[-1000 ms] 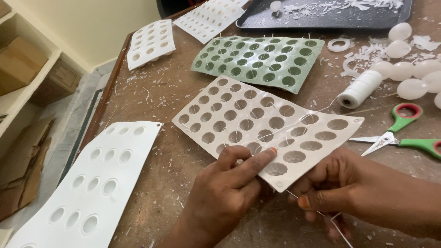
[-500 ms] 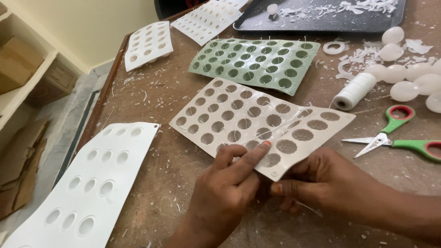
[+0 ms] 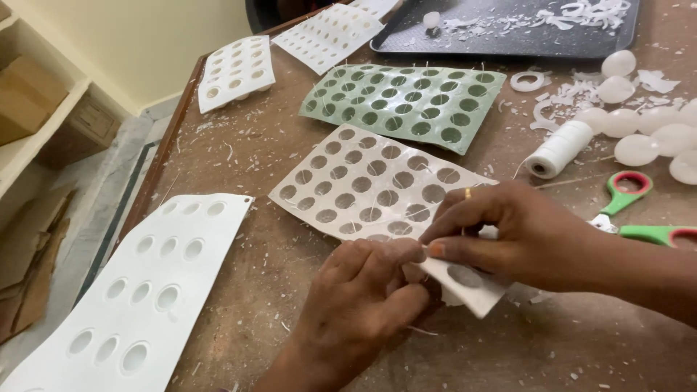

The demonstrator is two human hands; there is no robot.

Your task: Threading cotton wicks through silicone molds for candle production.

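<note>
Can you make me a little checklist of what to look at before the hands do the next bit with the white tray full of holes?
1. Both hands on the tray: ok. The left hand and right hand pinch the near edge of the white tray.
2. Tray flat: not ok. Its near corner is lifted and bent off the table.
3. Thread in the fingers: cannot tell. The fingertips hide it.
4. Thread spool in reach: ok. The spool lies just past the right hand.
5. Scissors safe: ok. The scissors lie on the table beside the right wrist, with no hand on them.
6. Green tray out of the way: ok. The green tray lies behind the white one.
</note>
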